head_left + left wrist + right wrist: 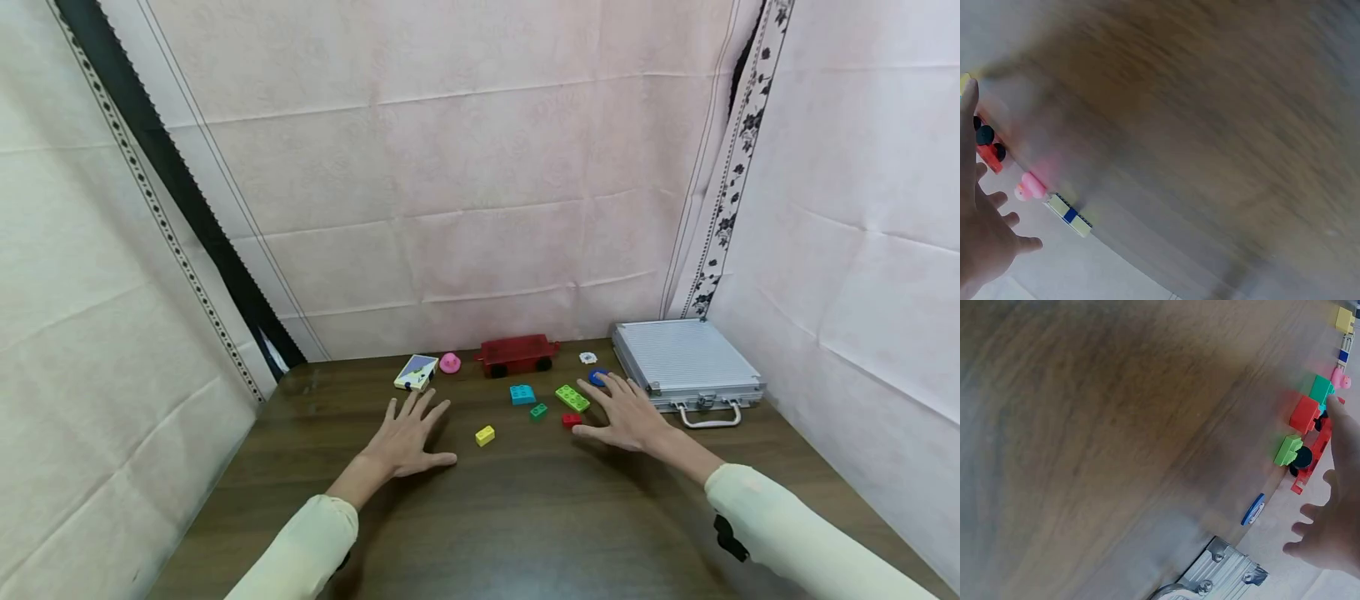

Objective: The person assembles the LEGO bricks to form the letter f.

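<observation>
My left hand (405,442) is spread, palm down, over the left of the table, holding nothing. A small yellow block (485,435) lies to its right, and a boxed card deck (416,372) lies just beyond its fingertips. On the right, my other hand (626,414) also has its fingers spread and grips nothing. Near its thumb is a red block (572,420). Its fingers partly cover a blue round disc (597,377). A lime green block (572,397), a small green block (538,411) and a blue block (522,394) lie between the hands.
A red toy wagon (517,356) with black wheels stands at the back, with a pink rubber duck (450,362) to its left. A silver case (686,362) lies at the right, its handle facing forward. A small white piece (588,358) lies near the back cloth (465,183).
</observation>
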Demonstrator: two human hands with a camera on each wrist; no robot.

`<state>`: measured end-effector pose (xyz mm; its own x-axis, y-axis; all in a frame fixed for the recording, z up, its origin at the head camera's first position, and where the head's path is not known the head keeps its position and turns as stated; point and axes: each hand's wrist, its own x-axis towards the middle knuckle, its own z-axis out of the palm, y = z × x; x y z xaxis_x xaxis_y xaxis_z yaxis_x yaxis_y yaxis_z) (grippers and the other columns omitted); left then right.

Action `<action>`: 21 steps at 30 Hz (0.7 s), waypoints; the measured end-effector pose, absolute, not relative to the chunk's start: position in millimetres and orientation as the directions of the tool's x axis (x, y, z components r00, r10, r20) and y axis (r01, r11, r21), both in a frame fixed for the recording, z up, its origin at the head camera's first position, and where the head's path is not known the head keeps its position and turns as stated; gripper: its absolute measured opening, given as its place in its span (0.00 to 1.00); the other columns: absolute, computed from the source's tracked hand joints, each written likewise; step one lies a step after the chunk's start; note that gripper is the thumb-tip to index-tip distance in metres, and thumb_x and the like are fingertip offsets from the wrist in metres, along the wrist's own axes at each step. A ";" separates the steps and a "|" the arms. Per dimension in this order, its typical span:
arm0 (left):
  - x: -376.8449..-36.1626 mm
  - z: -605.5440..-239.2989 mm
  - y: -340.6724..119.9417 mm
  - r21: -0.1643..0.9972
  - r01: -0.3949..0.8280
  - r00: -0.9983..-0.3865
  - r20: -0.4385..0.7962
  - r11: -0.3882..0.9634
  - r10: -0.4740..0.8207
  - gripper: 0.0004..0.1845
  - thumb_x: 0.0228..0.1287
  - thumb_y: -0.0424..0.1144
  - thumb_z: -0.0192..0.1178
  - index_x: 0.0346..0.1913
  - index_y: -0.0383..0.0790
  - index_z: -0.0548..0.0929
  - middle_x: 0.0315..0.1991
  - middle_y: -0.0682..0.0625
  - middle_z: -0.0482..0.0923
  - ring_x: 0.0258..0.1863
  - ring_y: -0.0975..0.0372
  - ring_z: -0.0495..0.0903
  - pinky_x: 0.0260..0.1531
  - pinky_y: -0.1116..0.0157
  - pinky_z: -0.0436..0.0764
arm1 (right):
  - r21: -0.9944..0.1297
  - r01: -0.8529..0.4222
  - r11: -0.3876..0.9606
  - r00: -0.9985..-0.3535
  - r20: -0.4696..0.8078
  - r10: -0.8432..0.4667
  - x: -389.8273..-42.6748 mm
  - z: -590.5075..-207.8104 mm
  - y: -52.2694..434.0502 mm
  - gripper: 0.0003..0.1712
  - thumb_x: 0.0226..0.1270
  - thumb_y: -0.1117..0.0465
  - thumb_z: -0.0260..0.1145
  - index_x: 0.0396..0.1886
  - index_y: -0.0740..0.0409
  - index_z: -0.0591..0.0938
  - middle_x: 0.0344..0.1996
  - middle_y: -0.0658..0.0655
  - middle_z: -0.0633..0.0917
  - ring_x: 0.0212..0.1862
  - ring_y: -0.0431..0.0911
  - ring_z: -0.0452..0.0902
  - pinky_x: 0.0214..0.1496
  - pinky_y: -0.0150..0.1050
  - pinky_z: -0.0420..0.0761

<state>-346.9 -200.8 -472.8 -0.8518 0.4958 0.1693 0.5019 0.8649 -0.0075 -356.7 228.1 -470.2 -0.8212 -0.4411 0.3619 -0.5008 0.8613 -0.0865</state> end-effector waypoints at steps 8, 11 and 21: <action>-346.4 -466.8 -187.4 0.036 0.534 -0.841 0.126 0.844 0.527 0.45 0.67 0.67 0.63 0.80 0.50 0.64 0.72 0.39 0.67 0.74 0.44 0.63 0.68 0.35 0.63 | -0.113 -0.548 0.828 -0.809 0.324 -0.491 -354.9 -471.9 227.8 0.45 0.65 0.40 0.75 0.76 0.55 0.73 0.58 0.67 0.79 0.56 0.60 0.77 0.55 0.59 0.78; -346.5 -465.2 -182.3 0.059 0.558 -0.827 0.116 0.827 0.550 0.42 0.69 0.63 0.65 0.80 0.50 0.66 0.66 0.40 0.72 0.69 0.47 0.68 0.65 0.39 0.69 | -0.149 -0.580 0.801 -0.795 0.314 -0.518 -354.8 -472.4 226.8 0.41 0.66 0.46 0.76 0.74 0.58 0.75 0.56 0.64 0.81 0.54 0.57 0.78 0.53 0.56 0.80; -354.3 -467.1 -166.5 0.344 0.591 -0.794 0.087 0.730 0.602 0.30 0.71 0.43 0.68 0.74 0.43 0.74 0.48 0.48 0.82 0.52 0.54 0.76 0.53 0.49 0.77 | -0.297 -0.625 0.721 -0.780 0.248 -0.574 -357.1 -474.6 221.0 0.30 0.68 0.67 0.73 0.70 0.60 0.78 0.42 0.53 0.84 0.44 0.44 0.83 0.45 0.44 0.84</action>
<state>-354.3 -166.5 -467.1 -0.7938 0.6020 0.0868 0.5909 0.7296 0.3441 -357.1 221.0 -474.6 -0.7803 -0.5743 0.2476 -0.6254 0.7215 -0.2973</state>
